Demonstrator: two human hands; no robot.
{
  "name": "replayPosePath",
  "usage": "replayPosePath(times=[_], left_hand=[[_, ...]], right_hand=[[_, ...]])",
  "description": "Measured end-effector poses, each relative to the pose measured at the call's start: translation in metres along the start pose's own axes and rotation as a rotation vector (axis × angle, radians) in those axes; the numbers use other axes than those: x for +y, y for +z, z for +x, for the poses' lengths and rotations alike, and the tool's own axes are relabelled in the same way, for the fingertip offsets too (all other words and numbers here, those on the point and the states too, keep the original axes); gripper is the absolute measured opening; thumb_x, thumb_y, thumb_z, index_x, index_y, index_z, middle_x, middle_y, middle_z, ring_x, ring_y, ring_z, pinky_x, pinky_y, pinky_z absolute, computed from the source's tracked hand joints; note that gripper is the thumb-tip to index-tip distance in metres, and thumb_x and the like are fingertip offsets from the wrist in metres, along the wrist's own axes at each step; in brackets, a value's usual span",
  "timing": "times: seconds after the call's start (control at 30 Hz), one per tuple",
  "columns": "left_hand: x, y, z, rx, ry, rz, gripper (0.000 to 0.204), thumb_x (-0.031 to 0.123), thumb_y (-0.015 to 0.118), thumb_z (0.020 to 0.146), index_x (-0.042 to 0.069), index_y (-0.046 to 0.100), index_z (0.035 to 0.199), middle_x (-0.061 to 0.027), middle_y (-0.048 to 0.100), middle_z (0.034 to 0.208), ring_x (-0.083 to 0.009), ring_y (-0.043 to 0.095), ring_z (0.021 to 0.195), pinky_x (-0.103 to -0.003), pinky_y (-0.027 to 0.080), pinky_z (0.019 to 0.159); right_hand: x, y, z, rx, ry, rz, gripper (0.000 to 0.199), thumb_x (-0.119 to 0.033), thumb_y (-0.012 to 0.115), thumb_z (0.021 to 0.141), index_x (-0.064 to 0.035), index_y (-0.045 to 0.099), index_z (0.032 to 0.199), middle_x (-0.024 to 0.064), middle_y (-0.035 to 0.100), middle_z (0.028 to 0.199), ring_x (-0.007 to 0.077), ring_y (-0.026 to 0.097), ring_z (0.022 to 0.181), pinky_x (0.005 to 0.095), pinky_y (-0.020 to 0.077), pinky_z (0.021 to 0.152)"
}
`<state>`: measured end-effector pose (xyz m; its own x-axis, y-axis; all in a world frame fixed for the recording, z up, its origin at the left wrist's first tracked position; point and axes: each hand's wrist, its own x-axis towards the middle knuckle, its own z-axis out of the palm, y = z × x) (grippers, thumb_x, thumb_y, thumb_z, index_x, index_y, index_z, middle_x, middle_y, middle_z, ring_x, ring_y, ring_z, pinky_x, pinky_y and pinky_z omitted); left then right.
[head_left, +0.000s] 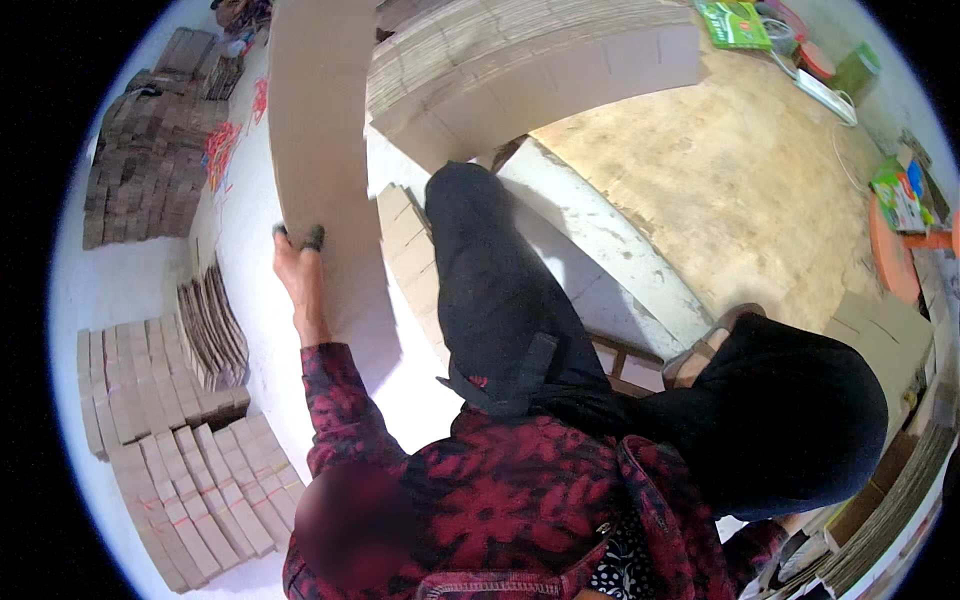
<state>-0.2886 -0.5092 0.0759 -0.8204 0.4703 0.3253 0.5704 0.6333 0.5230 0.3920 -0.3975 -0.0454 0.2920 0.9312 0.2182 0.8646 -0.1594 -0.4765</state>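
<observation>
My left hand (297,262), with dark coverings on its fingertips, grips the edge of a long brown cardboard sheet (322,120). The sheet rises toward the top of the view. Only a sliver of my right hand (790,523) shows at the lower right, beside stacked cardboard (895,520); its fingers are hidden. Ahead of my knee, a thick stack of flat cardboard (560,95) lies across the end of a wooden board (740,170).
Bundled cardboard stands in piles on the left, a dark pile (150,165) farther off and a paler one (200,490) nearer. Red ties (220,150) litter the floor. A white power strip (825,97) and a green box (735,25) sit at the far right.
</observation>
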Motion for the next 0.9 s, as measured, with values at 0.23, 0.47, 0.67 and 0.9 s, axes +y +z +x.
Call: replayPosePath(times=[0.23,0.47,0.67,0.9], left_hand=[[-0.157,0.053,-0.005,-0.380,-0.246,0.456,0.069,0.018,0.076,0.073,-0.013,0.044,0.126,-0.0318,0.052,0.125,-0.0393,0.048,0.123,-0.041,0.039,0.103],[0.169,0.230,0.092,-0.456,0.591,-0.068,0.044,0.017,0.069,0.078,0.002,0.057,0.117,-0.0206,0.060,0.115,-0.0358,0.057,0.108,-0.042,0.044,0.092],[0.336,0.350,0.070,-0.364,0.972,-0.216,0.041,0.012,0.068,0.072,0.001,0.057,0.110,-0.0193,0.056,0.115,-0.0371,0.052,0.109,-0.042,0.045,0.091],[0.364,0.376,0.104,-0.258,1.026,0.114,0.031,0.004,0.069,0.067,-0.003,0.054,0.093,-0.0217,0.056,0.107,-0.0378,0.053,0.101,-0.044,0.044,0.084]], right_hand=[[-0.008,0.004,0.037,0.046,0.095,0.150,0.043,0.000,0.063,0.077,0.0015,0.050,0.118,0.0165,0.055,0.115,0.0311,0.053,0.107,0.0398,0.0424,0.093],[-0.070,0.014,0.178,-0.025,0.513,1.681,0.047,0.002,0.061,0.080,0.0017,0.047,0.125,0.0144,0.056,0.112,0.0275,0.054,0.104,0.0361,0.0434,0.091],[-0.210,0.083,0.270,-0.231,-0.508,0.458,0.061,-0.005,0.053,0.092,0.0019,0.023,0.144,0.0255,0.049,0.132,0.0292,0.054,0.117,0.0335,0.0430,0.093],[-0.269,0.135,0.312,-0.201,-0.665,0.528,0.073,0.009,0.053,0.075,-0.0060,0.029,0.142,0.0225,0.062,0.087,0.0413,0.061,0.077,0.0414,0.0484,0.064]])
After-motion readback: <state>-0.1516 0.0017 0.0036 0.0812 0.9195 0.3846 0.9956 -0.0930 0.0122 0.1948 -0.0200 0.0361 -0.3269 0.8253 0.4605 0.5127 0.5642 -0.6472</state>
